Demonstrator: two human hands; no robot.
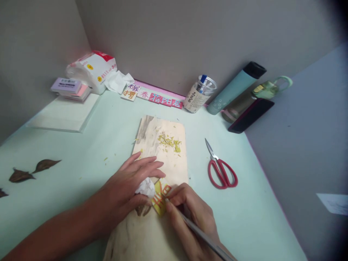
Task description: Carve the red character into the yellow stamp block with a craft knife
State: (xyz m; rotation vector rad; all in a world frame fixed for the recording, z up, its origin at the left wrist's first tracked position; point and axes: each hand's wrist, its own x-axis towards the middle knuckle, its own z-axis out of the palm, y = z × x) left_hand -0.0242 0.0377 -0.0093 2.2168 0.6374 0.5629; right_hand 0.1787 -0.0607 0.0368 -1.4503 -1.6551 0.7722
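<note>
My right hand grips a slim grey pen-shaped tool. Its tip, hidden by my fingers, is at a small yellow block with orange character strokes. A crumpled white tissue sits between the thumb and fingers of my left hand, against the block's left side. The fingers of that hand stretch over a wooden board. Yellow-green shavings lie scattered on the board's far part. Part of the block is covered by my hands.
Red-handled scissors lie to the right. Along the back are a tissue pack, coloured character tiles, a pen cup, a blue bottle and a leaning dark phone. Dry leaves lie left.
</note>
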